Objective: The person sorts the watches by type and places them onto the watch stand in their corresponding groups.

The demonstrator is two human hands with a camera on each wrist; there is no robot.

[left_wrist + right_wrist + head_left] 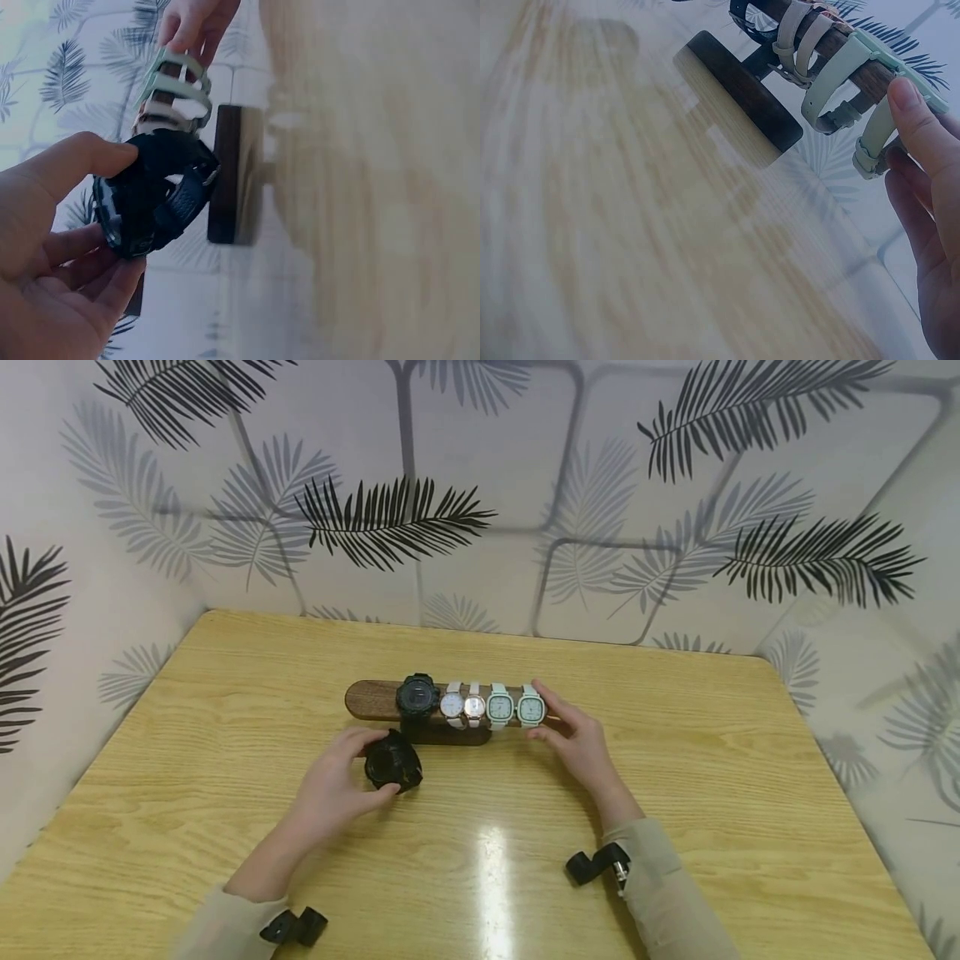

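My left hand [330, 785] pinches a black wristwatch [393, 762] between thumb and fingers, just in front of the left part of a dark wooden watch stand [369, 700]. In the left wrist view the watch's buckled strap [180, 206] forms a closed loop. At the stand's right end, my right hand [581, 747] grips the bar beside the outermost mint-green watch [532, 710]. The right wrist view has the thumb [905, 97] against that end by the green strap. Another black watch [417, 695], two small pale-strapped watches [452, 705] and a second mint-green watch [499, 707] ring the bar.
The stand's base [450, 737] rests on a light wooden table [675, 760]. Behind the table is a pale covering [480, 581] with a leaf print. Each sleeve carries a small black wrist camera [294, 927].
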